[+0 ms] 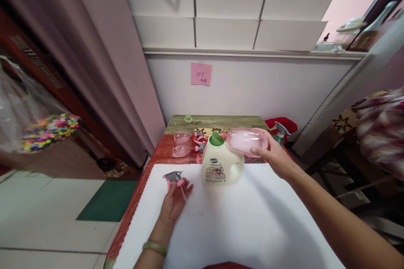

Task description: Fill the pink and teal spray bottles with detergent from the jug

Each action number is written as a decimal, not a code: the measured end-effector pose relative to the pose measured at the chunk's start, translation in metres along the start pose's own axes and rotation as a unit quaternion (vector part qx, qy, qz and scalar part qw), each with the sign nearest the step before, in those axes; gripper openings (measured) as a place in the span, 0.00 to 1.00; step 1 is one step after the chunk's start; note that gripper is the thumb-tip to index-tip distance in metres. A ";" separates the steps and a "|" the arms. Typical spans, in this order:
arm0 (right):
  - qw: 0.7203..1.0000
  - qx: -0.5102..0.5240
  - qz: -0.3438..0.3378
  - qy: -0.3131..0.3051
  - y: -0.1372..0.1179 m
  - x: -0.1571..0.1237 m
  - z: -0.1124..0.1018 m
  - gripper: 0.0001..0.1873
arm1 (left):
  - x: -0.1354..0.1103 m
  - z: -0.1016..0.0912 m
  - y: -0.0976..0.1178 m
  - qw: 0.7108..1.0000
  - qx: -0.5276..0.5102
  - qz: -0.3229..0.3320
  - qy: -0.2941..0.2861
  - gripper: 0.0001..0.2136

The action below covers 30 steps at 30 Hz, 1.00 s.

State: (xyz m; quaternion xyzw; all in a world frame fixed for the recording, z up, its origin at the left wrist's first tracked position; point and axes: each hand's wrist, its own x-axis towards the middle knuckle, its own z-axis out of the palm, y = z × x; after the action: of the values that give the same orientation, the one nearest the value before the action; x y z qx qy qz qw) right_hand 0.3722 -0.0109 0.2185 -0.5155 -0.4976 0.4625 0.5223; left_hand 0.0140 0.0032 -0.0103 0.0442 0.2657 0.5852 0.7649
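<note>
My right hand (274, 156) grips a clear pink bottle (246, 141), tipped on its side with its neck over the green funnel (216, 139). The funnel sits in the mouth of a cream detergent jug (221, 166) standing on the white sheet (233, 227). My left hand (174, 200) rests on the sheet left of the jug, its fingers closed on a pink and grey spray trigger head (174, 178) whose thin tube hangs down. A green bangle is on my left wrist.
Behind the jug lie two more pink spray bottles (183, 144) on the red patterned cloth. A green cap (188, 118) sits at the table's far edge. A teal spray bottle (278, 133) stands at the right by something red. A wall with a pink note (201, 74) is behind.
</note>
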 end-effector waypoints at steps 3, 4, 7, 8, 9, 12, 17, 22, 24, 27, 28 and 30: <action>1.000 -0.028 -0.013 -0.001 -0.003 0.004 -0.004 0.42 | 0.000 -0.001 0.000 1.000 -0.001 -0.006 -0.004 0.02; 0.999 -0.039 -0.020 -0.002 -0.004 0.005 -0.005 0.42 | 0.000 -0.001 0.001 1.000 -0.002 -0.008 -0.006 0.03; 0.996 -0.079 -0.034 -0.007 -0.009 0.007 -0.007 0.42 | 0.000 -0.002 0.001 1.000 -0.002 -0.009 -0.011 0.04; 0.995 -0.091 -0.035 -0.008 -0.012 0.007 -0.007 0.43 | 0.000 -0.002 0.000 1.000 -0.002 -0.008 -0.012 0.04; 0.994 -0.101 -0.034 -0.009 -0.014 0.007 -0.007 0.43 | 0.001 -0.002 0.000 1.000 -0.002 -0.008 -0.014 0.04; 0.994 -0.106 -0.028 -0.009 -0.021 0.006 -0.006 0.44 | 0.001 -0.003 0.000 1.000 0.000 -0.005 -0.018 0.04; 0.994 -0.106 -0.028 -0.014 -0.025 0.007 -0.006 0.45 | 0.002 -0.003 0.000 1.000 0.003 -0.003 -0.019 0.04; 0.992 -0.122 -0.040 -0.012 -0.029 0.008 -0.006 0.45 | 0.001 -0.002 0.000 1.000 0.006 -0.003 -0.014 0.05; 0.991 -0.129 -0.043 -0.014 -0.032 0.008 -0.005 0.44 | 0.001 -0.002 0.000 1.000 0.007 -0.004 -0.013 0.05; 0.989 -0.140 -0.040 -0.015 -0.037 0.007 -0.004 0.44 | 0.001 -0.001 0.001 1.000 0.007 -0.004 -0.009 0.06; 0.989 -0.144 -0.041 -0.015 -0.039 0.007 -0.004 0.44 | 0.001 -0.001 0.000 1.000 0.007 -0.004 -0.008 0.06; 0.987 -0.153 -0.045 -0.011 -0.041 0.006 -0.004 0.43 | 0.001 -0.001 0.000 1.000 0.006 -0.001 -0.007 0.06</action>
State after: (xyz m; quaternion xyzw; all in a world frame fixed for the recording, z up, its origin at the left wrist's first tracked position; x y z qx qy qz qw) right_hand 0.3755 -0.0065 0.2599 -0.5610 -0.5909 0.3627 0.4523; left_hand 0.0136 0.0037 -0.0113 0.0521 0.2642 0.5822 0.7671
